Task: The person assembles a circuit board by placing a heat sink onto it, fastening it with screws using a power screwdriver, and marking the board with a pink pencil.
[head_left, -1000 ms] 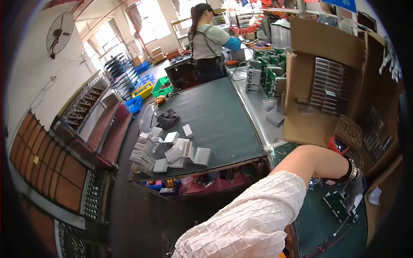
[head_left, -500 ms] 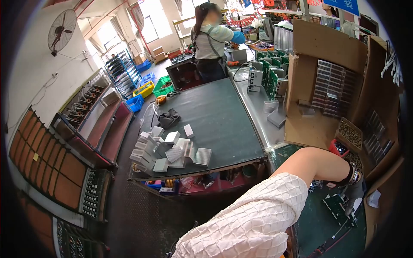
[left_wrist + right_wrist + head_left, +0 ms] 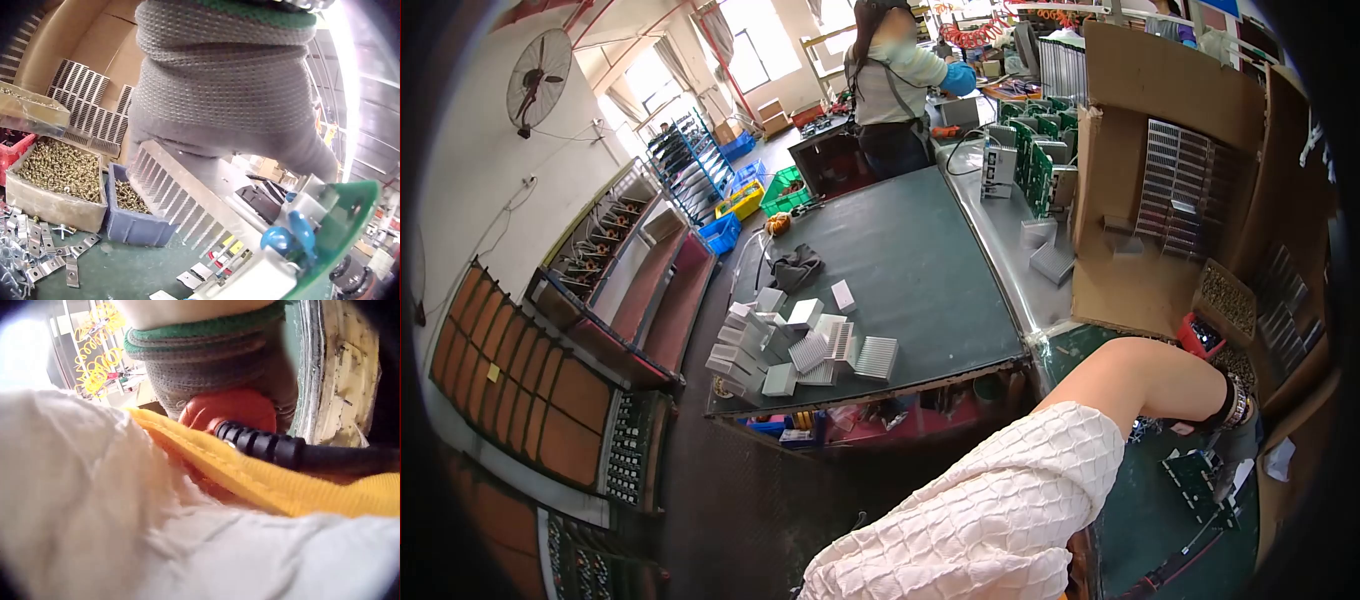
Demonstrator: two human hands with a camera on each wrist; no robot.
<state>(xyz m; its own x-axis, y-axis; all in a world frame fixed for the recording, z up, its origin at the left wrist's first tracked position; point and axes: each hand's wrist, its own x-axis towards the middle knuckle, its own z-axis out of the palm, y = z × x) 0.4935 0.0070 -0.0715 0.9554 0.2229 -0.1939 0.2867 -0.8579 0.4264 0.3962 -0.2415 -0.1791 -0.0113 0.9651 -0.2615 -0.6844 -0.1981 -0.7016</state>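
My left hand [image 3: 225,106], in a grey knit glove, grips a finned metal heat sink [image 3: 200,200] joined to a green circuit board [image 3: 344,237] with blue round parts. In the head view this gloved hand [image 3: 1238,450] is at the right, over the board [image 3: 1195,485]. My right hand [image 3: 212,378], also gloved, is against an orange-red handle [image 3: 250,409] with a black ribbed cable end [image 3: 262,444]; its fingers are hidden behind the handle and cloth. Small metal clips [image 3: 47,259] lie beside the screw boxes.
Screw boxes [image 3: 59,184] and a blue bin [image 3: 134,222] stand near the left hand. A cardboard box [image 3: 1130,290] holds heat sinks. Loose heat sinks [image 3: 805,350] lie on the left table [image 3: 920,260]; another person [image 3: 890,95] stands behind it.
The head view has shifted slightly. The other person's arm and head have moved. My left hand stays at the board, with little visible change.
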